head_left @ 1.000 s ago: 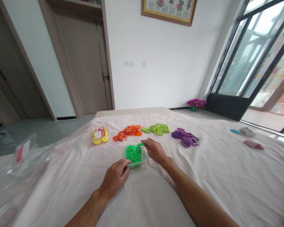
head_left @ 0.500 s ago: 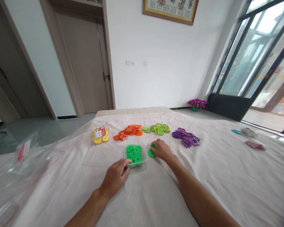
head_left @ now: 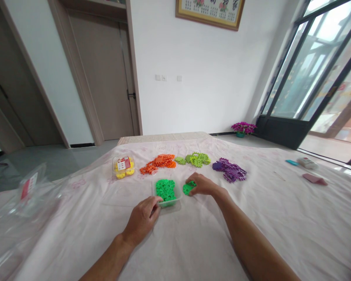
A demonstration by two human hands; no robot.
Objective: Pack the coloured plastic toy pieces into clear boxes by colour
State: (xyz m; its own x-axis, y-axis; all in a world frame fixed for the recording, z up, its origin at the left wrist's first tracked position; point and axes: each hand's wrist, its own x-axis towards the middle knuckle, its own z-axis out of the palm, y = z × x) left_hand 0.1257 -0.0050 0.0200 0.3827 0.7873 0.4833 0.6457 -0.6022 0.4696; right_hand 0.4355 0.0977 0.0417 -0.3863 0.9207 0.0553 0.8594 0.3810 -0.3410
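Note:
My left hand (head_left: 144, 214) is closed on the near left corner of a clear plastic box (head_left: 178, 195). Bright green plastic snowflake pieces (head_left: 165, 189) fill much of that box. Just right of it, my right hand (head_left: 204, 184) curves its thumb and fingers around a few green toothed discs (head_left: 187, 189) at the cloth. Part of these discs is hidden by the fingers.
Along the far side lie piles of orange pieces (head_left: 160, 162), lime pieces (head_left: 199, 159) and purple pieces (head_left: 231, 171). A lidded box of yellow pieces (head_left: 124, 167) stands left. Clear plastic wrap (head_left: 26, 199) covers the left edge; a pink item (head_left: 314, 179) lies right.
My right hand has shifted slightly right, its fingers now spanning the green discs, and more of the discs shows. My left hand and the box have stayed put.

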